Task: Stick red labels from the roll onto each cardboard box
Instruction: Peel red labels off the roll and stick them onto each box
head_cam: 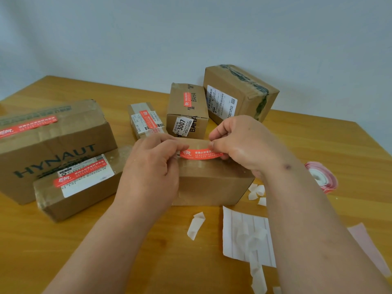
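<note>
A red label point(199, 154) is stretched between my two hands just above the top of a cardboard box point(212, 183) in front of me. My left hand point(152, 166) pinches its left end, and my right hand point(239, 143) pinches its right end. The label roll point(322, 177), pink-edged, lies on the table to the right. Red labels are stuck on the big HYNAUT box point(48, 143), the flat box point(80, 185) in front of it, the small box point(146, 120) and the BAHA box point(187, 109). The far box point(239, 94) shows no red label.
White backing strips point(196, 224) and a backing sheet point(246, 234) lie on the wooden table point(106, 251) near my right arm. A pink sheet point(369, 249) sits at the right edge. A pale wall stands behind the boxes.
</note>
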The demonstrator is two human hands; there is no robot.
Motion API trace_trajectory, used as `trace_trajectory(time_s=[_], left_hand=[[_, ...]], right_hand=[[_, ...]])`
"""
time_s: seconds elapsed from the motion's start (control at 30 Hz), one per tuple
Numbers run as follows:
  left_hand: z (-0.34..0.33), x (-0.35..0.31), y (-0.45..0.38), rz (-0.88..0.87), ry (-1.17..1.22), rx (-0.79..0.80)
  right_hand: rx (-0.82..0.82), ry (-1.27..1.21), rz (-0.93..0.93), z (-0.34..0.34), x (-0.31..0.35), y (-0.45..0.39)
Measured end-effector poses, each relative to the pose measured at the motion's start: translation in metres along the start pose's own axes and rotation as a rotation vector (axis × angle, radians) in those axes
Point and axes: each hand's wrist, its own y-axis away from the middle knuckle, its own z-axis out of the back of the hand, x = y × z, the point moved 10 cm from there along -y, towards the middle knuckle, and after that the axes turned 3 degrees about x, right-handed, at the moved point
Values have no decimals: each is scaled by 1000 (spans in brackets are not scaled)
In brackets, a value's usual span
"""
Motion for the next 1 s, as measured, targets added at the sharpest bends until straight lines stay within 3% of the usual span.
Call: trace_trajectory(time_s=[0.53, 0.8, 1.0], left_hand=[[-1, -4, 5, -7, -111, 42], [-2, -2, 5, -8, -138, 54], [-4, -1, 7, 1, -128, 61]], right_hand=[[-71, 183, 18, 0, 2, 0], [-186, 368, 15, 7, 9, 4], [-163, 388, -17, 4, 7, 2]])
